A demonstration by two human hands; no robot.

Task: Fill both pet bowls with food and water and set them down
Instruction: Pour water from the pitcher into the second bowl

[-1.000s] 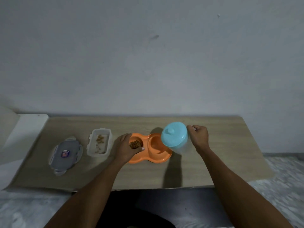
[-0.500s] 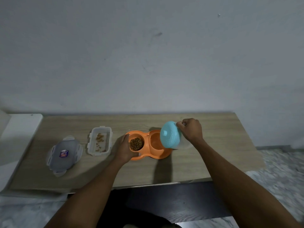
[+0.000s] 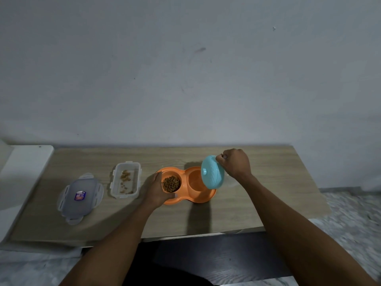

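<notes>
An orange double pet bowl sits mid-table. Its left well holds brown kibble; the right well looks orange inside, and I cannot tell if it holds water. My left hand grips the bowl's left rim. My right hand holds a clear water jug with a light blue lid, tilted steeply with the lid over the right well.
A clear food container with a few kibble pieces stands left of the bowl. Its grey lid lies further left. The wooden table backs onto a wall; a white surface adjoins its left end.
The jug has tilted further toward the right well and come slightly nearer it. My left hand stays on the bowl's left rim. The camera view has shifted a little.
</notes>
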